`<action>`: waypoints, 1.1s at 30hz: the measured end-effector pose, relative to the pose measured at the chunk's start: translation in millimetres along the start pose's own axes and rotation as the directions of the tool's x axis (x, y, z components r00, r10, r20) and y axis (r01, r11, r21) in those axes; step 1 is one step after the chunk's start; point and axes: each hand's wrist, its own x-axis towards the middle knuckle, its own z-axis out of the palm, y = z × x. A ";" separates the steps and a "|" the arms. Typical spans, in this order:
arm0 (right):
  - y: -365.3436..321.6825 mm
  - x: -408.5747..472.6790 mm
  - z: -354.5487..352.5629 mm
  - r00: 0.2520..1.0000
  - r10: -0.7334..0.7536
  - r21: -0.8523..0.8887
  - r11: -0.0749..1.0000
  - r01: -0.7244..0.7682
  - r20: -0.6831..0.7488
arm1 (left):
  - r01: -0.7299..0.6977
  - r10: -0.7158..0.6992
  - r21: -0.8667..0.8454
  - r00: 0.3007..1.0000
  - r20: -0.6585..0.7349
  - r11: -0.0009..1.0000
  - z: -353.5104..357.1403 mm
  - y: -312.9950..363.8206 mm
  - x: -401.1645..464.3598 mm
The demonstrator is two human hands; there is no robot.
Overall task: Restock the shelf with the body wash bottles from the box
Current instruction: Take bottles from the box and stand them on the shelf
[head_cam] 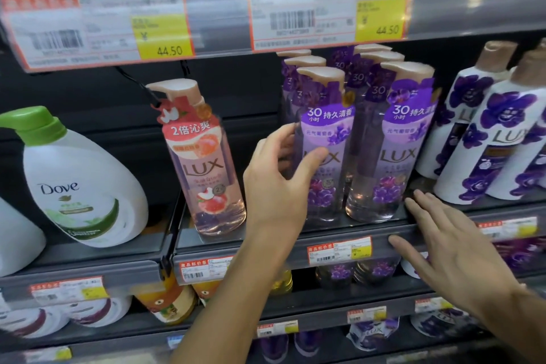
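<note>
Two rows of clear purple LUX pump bottles stand on the middle shelf point(339, 238). My left hand point(277, 180) wraps the front bottle of the left row point(328, 127), thumb across its label and fingers behind its left side. The front bottle of the right row point(393, 151) stands right beside it. My right hand point(452, 248) is flat and open, fingers spread, resting at the shelf's front edge below that right row. A single pink LUX pump bottle point(204, 168) stands alone to the left, with dark bare shelf behind it. The box is out of view.
A white Dove bottle point(79, 186) with a green pump stands at the left. White LUX bottles with purple flowers point(487, 139) fill the right. Price tags point(328, 9) hang from the shelf above. Lower shelves hold more bottles and pouches point(168, 301).
</note>
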 end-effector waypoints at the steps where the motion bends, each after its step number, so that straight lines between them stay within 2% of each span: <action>1: -0.2 -0.2 -0.8 1.000 0.001 0.002 1.000 -0.001 0.003 | 0.000 0.000 0.003 1.000 0.000 1.000 0.5 0.7 -0.3; 9: 0.7 -0.6 -1.8 1.000 0.011 0.019 1.000 -0.011 -0.011 | -0.011 0.010 0.022 1.000 0.024 1.000 -2.3 1.7 -5.7; 14: -0.2 -1.6 -5.8 0.999 0.021 0.055 0.998 -0.023 0.040 | -0.023 0.012 0.118 0.996 0.091 0.993 -4.3 -0.2 -6.7; 26: -1.2 -0.5 -15.1 0.994 -0.002 0.061 0.998 -0.004 0.113 | -0.022 0.010 0.175 0.998 0.068 0.984 0.5 1.5 -9.6; 28: -2.6 -1.4 -19.1 0.993 -0.012 0.074 0.997 0.003 0.117 | -0.001 -0.013 0.166 0.996 0.084 0.986 -0.5 5.0 -12.6; 31: -3.3 5.5 -27.4 0.980 -0.010 0.083 0.997 -0.007 0.200 | 0.034 -0.060 0.184 0.989 0.138 0.982 -6.4 11.9 -25.6; 33: -1.5 6.8 -38.4 0.964 -0.024 0.076 0.997 0.004 0.264 | -0.016 -0.055 0.297 0.971 0.232 0.955 -16.0 17.1 -40.0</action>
